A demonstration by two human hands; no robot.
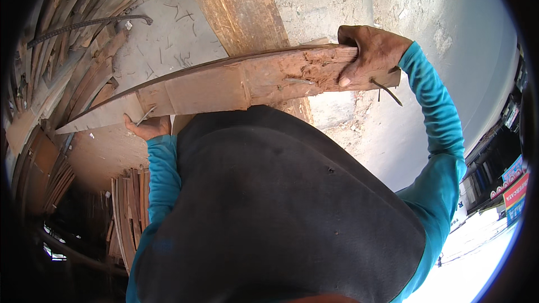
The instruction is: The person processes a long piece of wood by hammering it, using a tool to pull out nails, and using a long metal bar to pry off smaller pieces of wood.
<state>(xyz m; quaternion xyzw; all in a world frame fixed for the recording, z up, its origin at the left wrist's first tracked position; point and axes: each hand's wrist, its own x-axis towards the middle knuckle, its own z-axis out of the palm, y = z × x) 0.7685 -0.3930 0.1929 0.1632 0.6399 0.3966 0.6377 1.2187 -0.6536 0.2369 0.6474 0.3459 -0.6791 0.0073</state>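
Note:
A long, worn wooden plank [224, 84] with a splintered face stretches across the view in front of my chest. My right hand [370, 53] is shut on its right end, fingers curled over the top edge, next to a bent nail [387, 91] sticking out below. My left hand [147, 126] holds the plank from underneath near its pointed left end, where another nail [145, 115] pokes out. Both my sleeves are teal. My dark vest [281, 207] fills the lower middle of the view and hides what lies below.
A thick wooden beam [236, 5] runs up from behind the plank over a rough concrete surface [348, 0]. Stacks of curved wooden boards [62, 78] crowd the left side, with a bent steel rebar [90, 24] on top. More boards [126, 213] stand lower left. Shopfronts [514, 185] show at far right.

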